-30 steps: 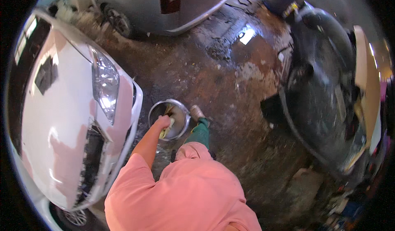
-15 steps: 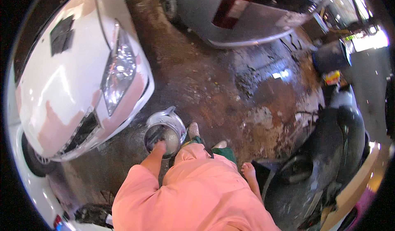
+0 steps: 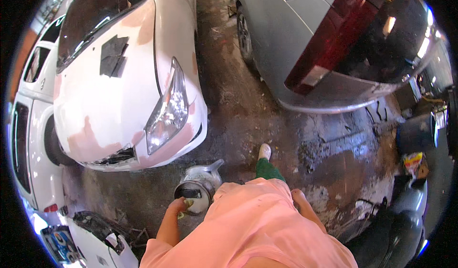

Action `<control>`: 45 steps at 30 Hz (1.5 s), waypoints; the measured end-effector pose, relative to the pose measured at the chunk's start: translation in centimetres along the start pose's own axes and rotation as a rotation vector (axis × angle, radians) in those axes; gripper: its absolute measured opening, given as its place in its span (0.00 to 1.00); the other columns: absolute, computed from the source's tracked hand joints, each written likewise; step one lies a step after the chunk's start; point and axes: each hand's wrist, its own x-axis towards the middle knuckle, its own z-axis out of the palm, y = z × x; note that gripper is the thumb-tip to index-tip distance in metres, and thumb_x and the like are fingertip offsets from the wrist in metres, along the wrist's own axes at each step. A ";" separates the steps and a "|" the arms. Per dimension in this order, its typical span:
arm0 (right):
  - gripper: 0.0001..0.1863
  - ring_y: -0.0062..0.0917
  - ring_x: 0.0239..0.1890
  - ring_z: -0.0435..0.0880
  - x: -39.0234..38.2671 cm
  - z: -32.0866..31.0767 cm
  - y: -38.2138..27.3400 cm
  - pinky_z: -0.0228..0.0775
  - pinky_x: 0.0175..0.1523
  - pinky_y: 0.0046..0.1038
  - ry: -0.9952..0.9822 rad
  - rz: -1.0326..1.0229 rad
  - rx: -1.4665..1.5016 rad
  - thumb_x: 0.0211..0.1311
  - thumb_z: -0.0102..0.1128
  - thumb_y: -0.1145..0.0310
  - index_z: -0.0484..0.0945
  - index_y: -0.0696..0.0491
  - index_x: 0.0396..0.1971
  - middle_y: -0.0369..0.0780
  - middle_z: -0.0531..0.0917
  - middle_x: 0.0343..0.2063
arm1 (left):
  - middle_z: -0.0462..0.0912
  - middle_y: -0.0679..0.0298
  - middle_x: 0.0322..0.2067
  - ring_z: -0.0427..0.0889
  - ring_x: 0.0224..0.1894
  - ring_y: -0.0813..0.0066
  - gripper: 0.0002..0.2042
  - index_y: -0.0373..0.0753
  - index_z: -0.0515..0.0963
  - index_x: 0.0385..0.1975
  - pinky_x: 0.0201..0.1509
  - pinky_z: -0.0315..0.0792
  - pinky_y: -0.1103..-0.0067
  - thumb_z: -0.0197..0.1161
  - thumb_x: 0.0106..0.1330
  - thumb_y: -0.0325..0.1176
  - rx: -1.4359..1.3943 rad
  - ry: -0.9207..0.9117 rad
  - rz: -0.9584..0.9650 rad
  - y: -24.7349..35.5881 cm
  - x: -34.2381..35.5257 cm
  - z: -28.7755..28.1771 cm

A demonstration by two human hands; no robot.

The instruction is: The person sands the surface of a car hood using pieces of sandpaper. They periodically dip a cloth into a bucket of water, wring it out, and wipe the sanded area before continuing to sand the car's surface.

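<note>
A white car with pinkish patches point(image 3: 112, 120) stands near a round silver metal bucket point(image 3: 199, 174); a careless swing could dent the bumper point(image 3: 174, 158). At the bucket, the left hand point(image 3: 179, 204) clutches a yellowish cloth point(image 3: 189, 203); whether the right hand point(image 3: 298, 195) holds anything I cannot tell.

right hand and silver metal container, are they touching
Apart: the head view shows the right hand on the opposite side of the pink shirt from the silver metal container.

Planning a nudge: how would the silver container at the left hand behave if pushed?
The silver container is probably stiff, given its metallic sheen. Its round body could roll, though the jutting part may catch. Its shiny surface may feel slippery.
</note>
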 end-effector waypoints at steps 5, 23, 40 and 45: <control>0.12 0.40 0.40 0.90 10.9 -10.5 -5.6 0.82 0.47 0.40 -0.147 -0.349 -0.517 0.64 0.61 0.63 0.90 0.49 0.40 0.45 0.91 0.38 | 0.84 0.46 0.58 0.84 0.60 0.46 0.36 0.46 0.74 0.68 0.63 0.77 0.58 0.75 0.57 0.43 -0.303 0.275 -0.207 -0.2 -4.7 -3.2; 0.16 0.24 0.31 0.87 30.8 -26.4 -40.8 0.79 0.40 0.31 -0.179 -0.413 0.047 0.72 0.60 0.59 0.83 0.56 0.48 0.39 0.88 0.35 | 0.85 0.48 0.54 0.83 0.59 0.54 0.28 0.39 0.79 0.62 0.66 0.73 0.68 0.57 0.56 0.24 -0.949 1.174 -0.047 16.3 -6.8 -35.5; 0.17 0.26 0.38 0.86 40.3 -33.0 -73.1 0.78 0.47 0.30 -0.086 -0.670 0.013 0.74 0.60 0.63 0.83 0.59 0.53 0.42 0.87 0.37 | 0.81 0.49 0.58 0.82 0.59 0.51 0.28 0.39 0.76 0.65 0.64 0.75 0.67 0.62 0.61 0.29 -0.977 1.534 0.195 22.1 -0.9 -73.3; 0.18 0.41 0.50 0.85 35.6 -32.7 -89.4 0.77 0.57 0.37 -0.188 -1.129 -0.252 0.74 0.59 0.62 0.81 0.59 0.55 0.49 0.85 0.48 | 0.80 0.49 0.61 0.80 0.61 0.52 0.28 0.38 0.75 0.67 0.67 0.73 0.67 0.63 0.64 0.28 -1.045 1.641 0.171 21.1 0.5 -75.4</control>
